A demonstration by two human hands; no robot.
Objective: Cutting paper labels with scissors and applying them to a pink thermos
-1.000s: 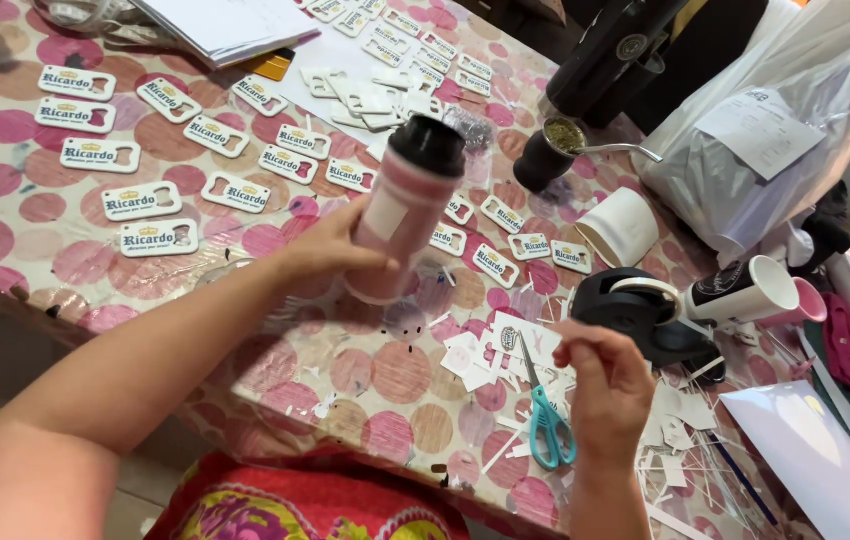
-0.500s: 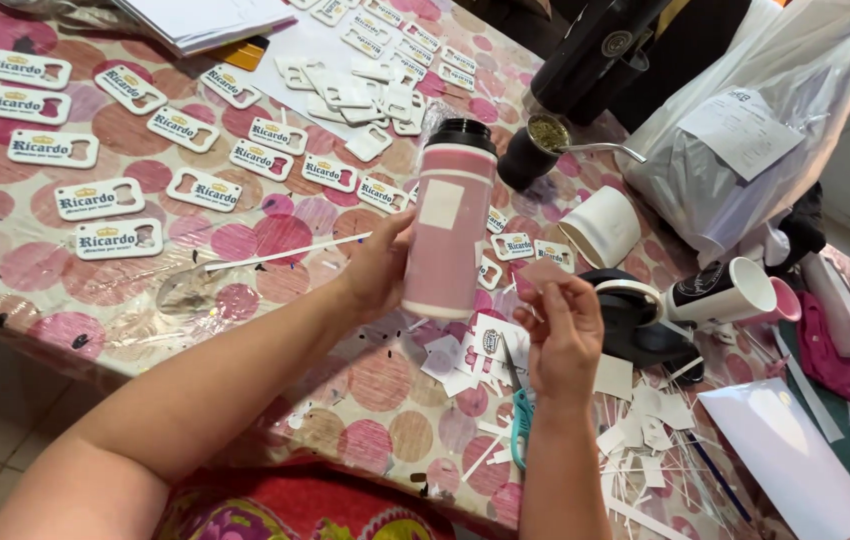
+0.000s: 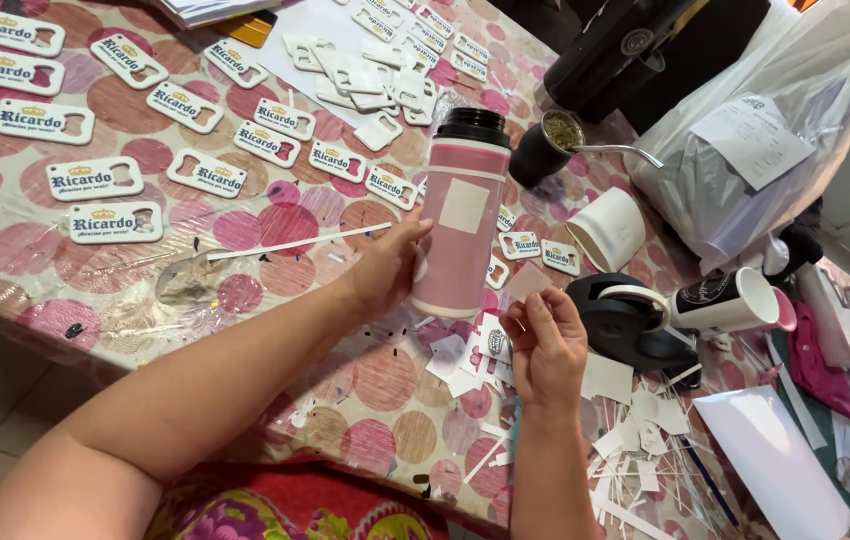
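Left hand wrapped around a pink bottle with black lid, held upright at frame centre above the worktop, right hand just below right, fingers pinching a small pale paper piece, white name tags upper left, paper scraps lower right.

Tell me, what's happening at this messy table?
A person is working at a table with a pink-dotted cloth. Their left hand holds a pink bottle with a black lid upright. Their right hand pinches a small paper square beside it. Rows of white tags and paper scraps lie around.
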